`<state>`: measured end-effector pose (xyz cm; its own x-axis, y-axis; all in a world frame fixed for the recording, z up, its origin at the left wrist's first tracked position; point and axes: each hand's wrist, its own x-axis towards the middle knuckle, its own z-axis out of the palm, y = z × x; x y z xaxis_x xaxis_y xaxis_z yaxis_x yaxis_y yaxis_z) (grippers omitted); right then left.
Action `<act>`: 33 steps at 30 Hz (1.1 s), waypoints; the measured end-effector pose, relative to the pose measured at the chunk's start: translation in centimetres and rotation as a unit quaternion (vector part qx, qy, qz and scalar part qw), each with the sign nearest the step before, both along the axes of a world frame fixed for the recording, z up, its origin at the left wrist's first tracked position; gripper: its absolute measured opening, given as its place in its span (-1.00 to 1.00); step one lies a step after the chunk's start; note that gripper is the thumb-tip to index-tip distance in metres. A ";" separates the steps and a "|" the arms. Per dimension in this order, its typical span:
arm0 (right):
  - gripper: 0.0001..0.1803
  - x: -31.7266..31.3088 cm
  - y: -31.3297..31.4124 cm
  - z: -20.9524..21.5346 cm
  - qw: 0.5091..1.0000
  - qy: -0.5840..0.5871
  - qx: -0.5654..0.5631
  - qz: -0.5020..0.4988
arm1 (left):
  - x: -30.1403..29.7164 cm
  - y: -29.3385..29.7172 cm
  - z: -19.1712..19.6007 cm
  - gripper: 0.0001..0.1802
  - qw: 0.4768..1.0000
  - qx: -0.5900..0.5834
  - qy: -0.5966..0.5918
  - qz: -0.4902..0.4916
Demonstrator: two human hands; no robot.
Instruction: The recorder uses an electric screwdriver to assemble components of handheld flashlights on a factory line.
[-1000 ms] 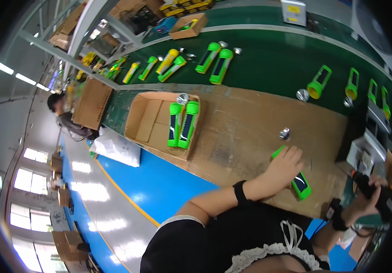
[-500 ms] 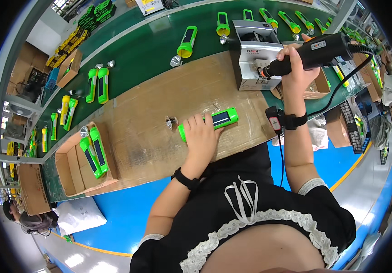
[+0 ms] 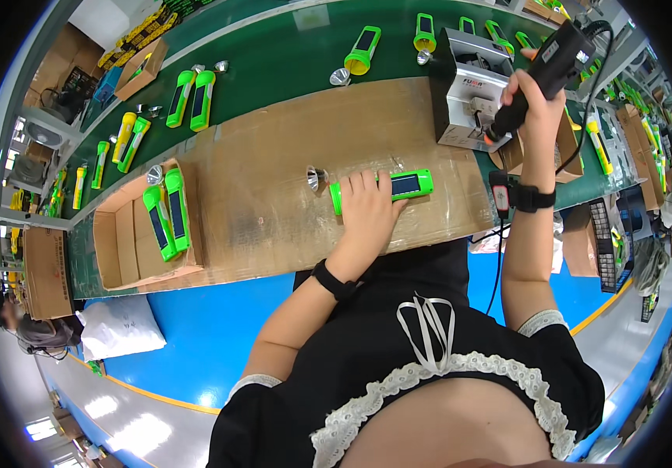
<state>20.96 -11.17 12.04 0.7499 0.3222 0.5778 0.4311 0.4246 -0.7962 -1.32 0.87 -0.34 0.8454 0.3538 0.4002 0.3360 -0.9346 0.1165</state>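
Observation:
A green flashlight [image 3: 416, 183] with a dark solar panel lies on its side on a brown cardboard sheet [image 3: 266, 148]. My left hand [image 3: 369, 207] is closed over its left part, holding it against the sheet. A shiny cone-shaped reflector [image 3: 317, 179] sits just beyond the flashlight's left end. My right hand [image 3: 537, 105] grips a black corded electric screwdriver [image 3: 556, 64], tilted with its orange tip pointing down and left. That tip is near the lower front right of a grey metal box-shaped machine [image 3: 461, 90]. Whether a screw is on the tip is too small to tell.
At left, an open cardboard box [image 3: 118, 249] holds two green flashlights [image 3: 177, 209]. More flashlights [image 3: 363, 48] and reflectors stand or lie along the green table [image 3: 281, 66]. Behind my right wrist is another cardboard box [image 3: 570, 152]. The screwdriver's cable [image 3: 588, 129] hangs down at right.
The screwdriver's tip has come away from the front of the machine, toward me and to the right, and the tool tilts more steeply. My left hand stays on the flashlight. The whole view has shifted.

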 end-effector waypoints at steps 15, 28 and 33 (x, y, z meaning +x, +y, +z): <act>-0.43 -10.4 -0.6 -4.8 0.987 0.030 0.090 0.133 | 0.2 0.6 -0.1 -0.49 1.000 0.007 -0.020 -0.014; -0.55 -10.0 0.7 -7.1 0.991 0.003 0.061 0.122 | 0.3 0.6 0.3 -0.44 1.000 -0.018 0.012 -0.006; -0.57 -9.9 1.1 -7.1 0.992 0.019 0.040 0.122 | 0.5 0.8 0.3 -0.44 1.000 -0.026 0.011 -0.010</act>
<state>11.09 -10.05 4.90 0.6773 0.4505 0.5816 0.2780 0.5753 -0.7693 -0.83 1.65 -0.05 0.8610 0.3570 0.3622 0.3208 -0.9339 0.1581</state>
